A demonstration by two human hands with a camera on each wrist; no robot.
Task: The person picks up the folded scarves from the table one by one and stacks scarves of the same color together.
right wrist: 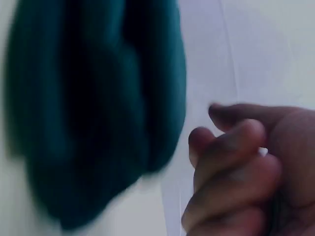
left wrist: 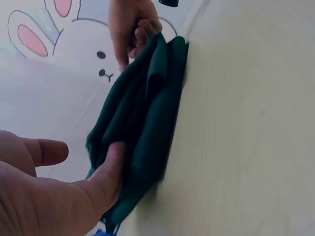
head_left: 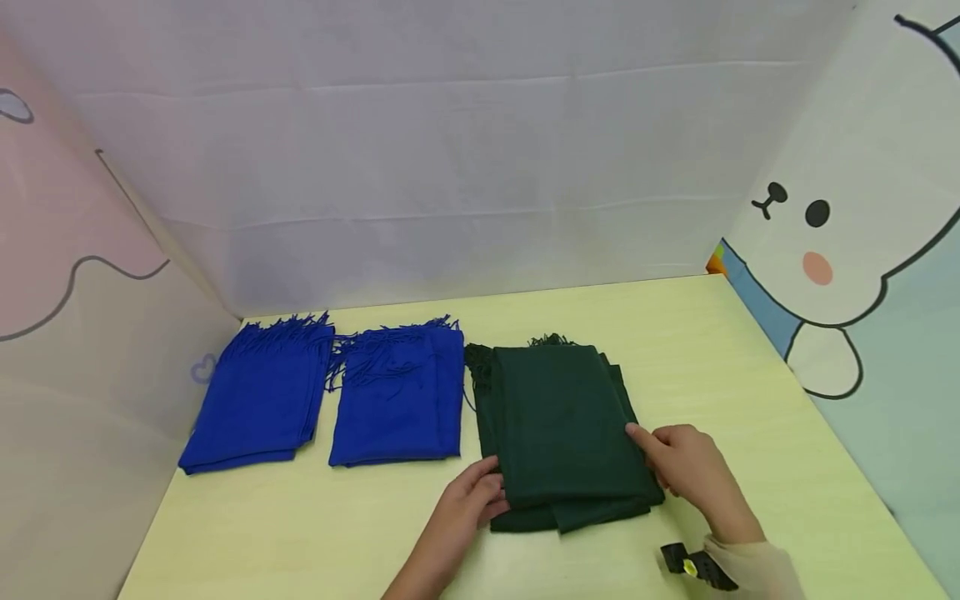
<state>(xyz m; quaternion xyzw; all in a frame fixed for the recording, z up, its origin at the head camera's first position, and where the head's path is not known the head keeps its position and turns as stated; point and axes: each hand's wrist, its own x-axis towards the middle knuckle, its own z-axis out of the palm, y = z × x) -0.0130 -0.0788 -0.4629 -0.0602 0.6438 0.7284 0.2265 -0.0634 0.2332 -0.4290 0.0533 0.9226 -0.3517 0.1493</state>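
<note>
Touches the left side of the folded green cloth (head_left: 566,425) with extended fingers of the left hand (head_left: 468,504); meets its right edge with the partly curled right hand (head_left: 693,471), cannot tell if pinching. Lies on the worktop (head_left: 720,367), long axis near-to-far, fringe (head_left: 480,361) away. Leaves wide room rightward, scant gap leftward before the nearer blue cloth (head_left: 397,408).

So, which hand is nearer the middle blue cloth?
The left hand, in front and right of that blue cloth. The right hand is at the right edge of the green cloth.

Dark green cloth (head_left: 562,425) (fringed) lies folded, its layers slightly askew.
</note>
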